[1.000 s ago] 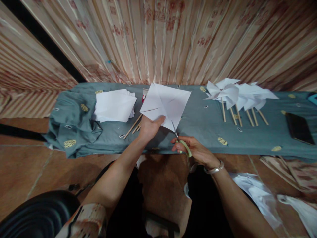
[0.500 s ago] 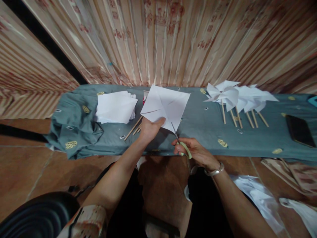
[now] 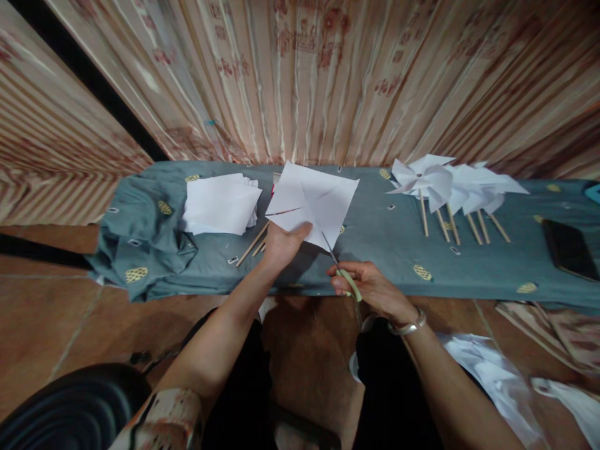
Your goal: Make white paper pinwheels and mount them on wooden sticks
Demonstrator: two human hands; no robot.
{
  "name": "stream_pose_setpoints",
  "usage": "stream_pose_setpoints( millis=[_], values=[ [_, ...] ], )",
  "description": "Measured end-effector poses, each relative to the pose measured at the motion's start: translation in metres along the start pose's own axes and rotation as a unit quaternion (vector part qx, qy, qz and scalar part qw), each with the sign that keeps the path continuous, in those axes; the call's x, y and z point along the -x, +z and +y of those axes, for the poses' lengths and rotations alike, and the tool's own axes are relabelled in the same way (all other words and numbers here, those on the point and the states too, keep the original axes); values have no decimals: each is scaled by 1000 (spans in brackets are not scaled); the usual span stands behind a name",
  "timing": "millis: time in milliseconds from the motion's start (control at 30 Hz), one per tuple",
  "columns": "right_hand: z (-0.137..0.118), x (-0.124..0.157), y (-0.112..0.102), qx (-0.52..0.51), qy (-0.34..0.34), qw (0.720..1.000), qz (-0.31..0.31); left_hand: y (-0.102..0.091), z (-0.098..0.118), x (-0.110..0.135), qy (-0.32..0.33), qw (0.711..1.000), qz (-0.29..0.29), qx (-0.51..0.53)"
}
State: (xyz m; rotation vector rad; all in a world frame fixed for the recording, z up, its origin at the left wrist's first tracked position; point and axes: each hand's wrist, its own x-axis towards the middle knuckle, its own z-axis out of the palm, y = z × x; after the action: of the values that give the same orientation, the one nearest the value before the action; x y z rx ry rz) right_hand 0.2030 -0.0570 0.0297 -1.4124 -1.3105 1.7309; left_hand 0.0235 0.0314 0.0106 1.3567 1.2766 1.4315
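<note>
A square sheet of white paper point(image 3: 323, 194) is pinched at its near-left edge by my left hand point(image 3: 285, 244), thumb on top. Slits run inward from its corners toward the middle. My right hand point(image 3: 370, 287) grips a pair of scissors point(image 3: 349, 284) with pale green handles, and their blades lie at the sheet's near corner. Left of the sheet rests a stack of white paper squares point(image 3: 220, 205). Several wooden sticks point(image 3: 253, 245) lie partly hidden behind my left hand. At the right, several paper pinwheels point(image 3: 424, 178) on sticks overlap one another.
A grey-green patterned cloth point(image 3: 375, 250) covers the long table, bunched at its left end. A dark phone point(image 3: 569, 249) lies toward the right end. Behind hangs a pleated curtain point(image 3: 304, 81). On the floor at right is a clear bag of white paper point(image 3: 492, 375). A black stool point(image 3: 70, 406) stands lower left.
The scissor handles have drawn slightly closer together at the paper's near corner. My left hand keeps its hold on the sheet, and the rest stays practically the same.
</note>
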Motion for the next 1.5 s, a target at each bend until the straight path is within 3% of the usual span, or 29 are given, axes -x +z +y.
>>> stream_pose_setpoints(
  millis=[633, 1133, 1500],
  values=[
    [2, 0, -3, 52, -36, 998, 6, 3, 1, 8, -38, 999, -33, 22],
    [2, -3, 0, 5, 12, 999, 41, 1, 3, 6, -33, 999, -26, 21],
    [0, -2, 0, 24, -9, 999, 36, 5, 9, 14, -65, 995, -47, 55]
  ],
)
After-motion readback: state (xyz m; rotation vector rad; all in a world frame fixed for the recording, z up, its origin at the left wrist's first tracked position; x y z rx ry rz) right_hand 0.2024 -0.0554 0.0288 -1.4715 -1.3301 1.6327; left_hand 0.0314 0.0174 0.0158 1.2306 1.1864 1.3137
